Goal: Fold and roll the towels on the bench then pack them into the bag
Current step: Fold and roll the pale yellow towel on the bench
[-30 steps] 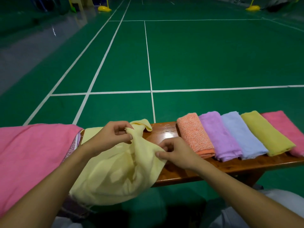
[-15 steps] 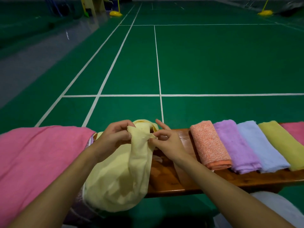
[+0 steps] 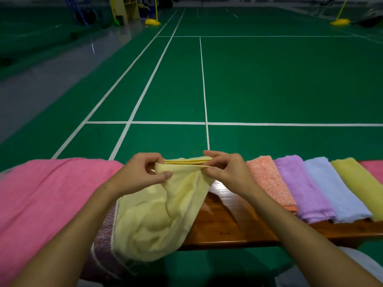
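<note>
A pale yellow towel (image 3: 157, 216) hangs over the front of the wooden bench (image 3: 232, 228). My left hand (image 3: 141, 177) pinches its top edge at the left corner. My right hand (image 3: 226, 172) pinches the same edge at the right, and the edge is stretched between them. Folded towels lie side by side on the right of the bench: orange (image 3: 269, 181), purple (image 3: 300, 187), light blue (image 3: 333, 187), yellow (image 3: 360, 183) and a pink one (image 3: 375, 167) cut off by the frame. No bag is in view.
A big pink towel (image 3: 47, 204) covers the bench's left part, with a mauve patterned cloth (image 3: 103, 241) under the yellow towel. Beyond the bench lies a green court floor with white lines (image 3: 204, 90). Yellow post bases (image 3: 153, 22) stand far off.
My two hands have drawn apart along the pale yellow towel's top edge, pulling it straight where it was bunched before. The view has tilted upward, showing more of the court.
</note>
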Motion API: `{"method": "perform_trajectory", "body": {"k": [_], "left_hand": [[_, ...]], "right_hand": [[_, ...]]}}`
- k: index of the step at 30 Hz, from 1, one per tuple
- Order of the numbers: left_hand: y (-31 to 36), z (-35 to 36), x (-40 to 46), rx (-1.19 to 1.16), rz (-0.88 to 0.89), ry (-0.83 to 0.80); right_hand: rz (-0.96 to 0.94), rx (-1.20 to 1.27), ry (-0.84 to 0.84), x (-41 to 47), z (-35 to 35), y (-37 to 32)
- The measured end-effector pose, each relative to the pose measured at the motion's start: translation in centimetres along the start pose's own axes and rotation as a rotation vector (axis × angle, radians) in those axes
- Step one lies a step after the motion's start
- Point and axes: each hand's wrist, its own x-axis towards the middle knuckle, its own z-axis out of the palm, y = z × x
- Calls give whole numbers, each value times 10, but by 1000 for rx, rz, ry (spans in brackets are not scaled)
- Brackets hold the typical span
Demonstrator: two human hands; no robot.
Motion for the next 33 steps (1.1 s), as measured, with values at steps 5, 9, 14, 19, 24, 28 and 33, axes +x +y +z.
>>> {"method": "perform_trajectory", "body": {"k": [5, 9, 14, 19, 24, 28, 33], "left_hand": [[14, 3, 10, 244, 132, 236], [31, 2, 28, 289, 148, 376], [72, 8, 47, 13, 214, 542], [116, -6, 53, -342, 268, 636], [128, 9, 47, -392, 195, 467], [146, 9, 30, -407, 206, 422], [153, 6, 13, -528, 191, 391]], "right_hand": [[-176, -354, 63, 7, -16, -17], [-170, -575, 169, 18, -22, -35], [-273, -708, 453, 23, -35, -75], [-264, -126, 516, 30, -60, -110], [-155, 98, 451, 16, -53, -116], [-157, 167, 472, -4, -68, -134], [-142, 223, 419, -23, -75, -145]]}}
